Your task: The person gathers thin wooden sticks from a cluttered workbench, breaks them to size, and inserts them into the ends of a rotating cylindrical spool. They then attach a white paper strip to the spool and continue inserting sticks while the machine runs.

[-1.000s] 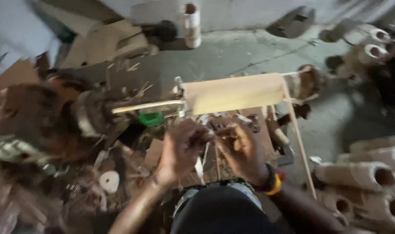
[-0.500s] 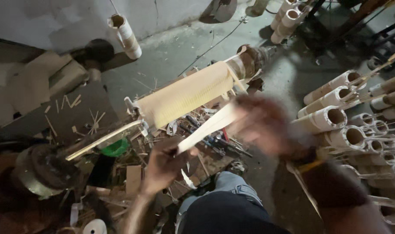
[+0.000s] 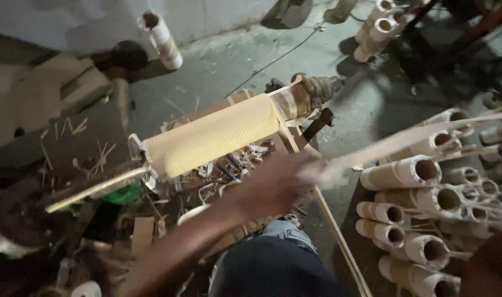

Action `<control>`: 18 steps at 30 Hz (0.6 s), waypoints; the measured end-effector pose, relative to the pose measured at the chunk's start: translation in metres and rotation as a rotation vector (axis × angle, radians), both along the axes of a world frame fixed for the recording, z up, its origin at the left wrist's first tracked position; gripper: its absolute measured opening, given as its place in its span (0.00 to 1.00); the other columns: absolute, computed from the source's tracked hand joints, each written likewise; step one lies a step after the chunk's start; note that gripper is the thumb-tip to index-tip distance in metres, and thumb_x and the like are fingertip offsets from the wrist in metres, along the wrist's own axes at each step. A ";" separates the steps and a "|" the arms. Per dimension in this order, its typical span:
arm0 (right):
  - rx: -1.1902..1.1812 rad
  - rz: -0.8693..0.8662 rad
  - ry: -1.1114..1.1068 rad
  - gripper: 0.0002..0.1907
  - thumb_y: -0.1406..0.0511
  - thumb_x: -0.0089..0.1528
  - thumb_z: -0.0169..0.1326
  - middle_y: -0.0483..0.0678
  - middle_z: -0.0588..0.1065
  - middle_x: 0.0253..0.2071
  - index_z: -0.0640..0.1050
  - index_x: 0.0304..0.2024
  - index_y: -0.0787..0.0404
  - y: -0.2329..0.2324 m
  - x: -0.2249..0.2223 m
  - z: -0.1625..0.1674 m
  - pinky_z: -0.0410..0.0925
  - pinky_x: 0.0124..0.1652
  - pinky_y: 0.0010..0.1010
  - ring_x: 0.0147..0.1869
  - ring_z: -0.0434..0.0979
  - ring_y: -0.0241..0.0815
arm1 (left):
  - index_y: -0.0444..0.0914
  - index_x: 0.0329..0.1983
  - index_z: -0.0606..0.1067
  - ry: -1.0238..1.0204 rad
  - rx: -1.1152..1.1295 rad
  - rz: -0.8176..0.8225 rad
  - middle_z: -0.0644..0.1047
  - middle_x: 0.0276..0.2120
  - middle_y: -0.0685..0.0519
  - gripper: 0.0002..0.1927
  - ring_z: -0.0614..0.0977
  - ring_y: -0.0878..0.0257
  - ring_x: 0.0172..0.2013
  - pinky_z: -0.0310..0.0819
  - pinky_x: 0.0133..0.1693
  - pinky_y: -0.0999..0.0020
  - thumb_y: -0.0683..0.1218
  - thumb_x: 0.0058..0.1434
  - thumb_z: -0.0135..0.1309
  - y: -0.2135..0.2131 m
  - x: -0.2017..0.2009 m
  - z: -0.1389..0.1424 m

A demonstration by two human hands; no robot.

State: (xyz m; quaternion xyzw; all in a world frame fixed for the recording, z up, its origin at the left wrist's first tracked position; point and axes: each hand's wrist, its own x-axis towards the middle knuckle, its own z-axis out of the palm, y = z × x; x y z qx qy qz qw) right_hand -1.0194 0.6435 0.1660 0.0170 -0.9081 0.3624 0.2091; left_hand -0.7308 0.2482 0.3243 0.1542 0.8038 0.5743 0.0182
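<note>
Cardboard tubes point(image 3: 405, 173) stacked at right; single tube point(image 3: 160, 38) upright by the wall point(image 3: 69, 19); cable point(image 3: 273, 63) across concrete floor point(image 3: 223, 60); green object point(image 3: 124, 193) among scraps

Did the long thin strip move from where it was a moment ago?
Yes. The strip was low, in front of the pale roll. Now the left hand stretches it out rightwards, past the roll's end and over the stacked tubes.

Bare-armed person, left hand point(image 3: 273, 187) blurred, wearing a dark top and blue jeans.
</note>
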 end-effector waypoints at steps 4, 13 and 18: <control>0.080 -0.016 -0.247 0.13 0.66 0.68 0.48 0.52 0.78 0.48 0.77 0.53 0.61 0.011 -0.020 -0.085 0.70 0.40 0.33 0.43 0.76 0.42 | 0.42 0.62 0.70 0.480 0.550 -0.079 0.80 0.48 0.47 0.22 0.85 0.59 0.39 0.82 0.42 0.62 0.41 0.64 0.52 0.110 -0.100 0.055; -0.025 -0.091 -0.111 0.15 0.66 0.68 0.49 0.54 0.78 0.54 0.77 0.55 0.61 0.045 -0.057 -0.086 0.72 0.48 0.38 0.53 0.77 0.47 | 0.49 0.73 0.63 0.113 -0.329 -0.278 0.73 0.60 0.46 0.37 0.82 0.51 0.48 0.83 0.46 0.56 0.38 0.58 0.52 0.152 -0.151 -0.076; 0.832 0.315 0.450 0.16 0.65 0.67 0.50 0.55 0.78 0.57 0.77 0.56 0.61 -0.005 -0.019 -0.071 0.73 0.52 0.41 0.58 0.78 0.49 | 0.44 0.44 0.82 -0.186 -0.936 -0.379 0.83 0.42 0.47 0.13 0.81 0.51 0.50 0.67 0.61 0.50 0.51 0.61 0.54 0.108 -0.098 -0.164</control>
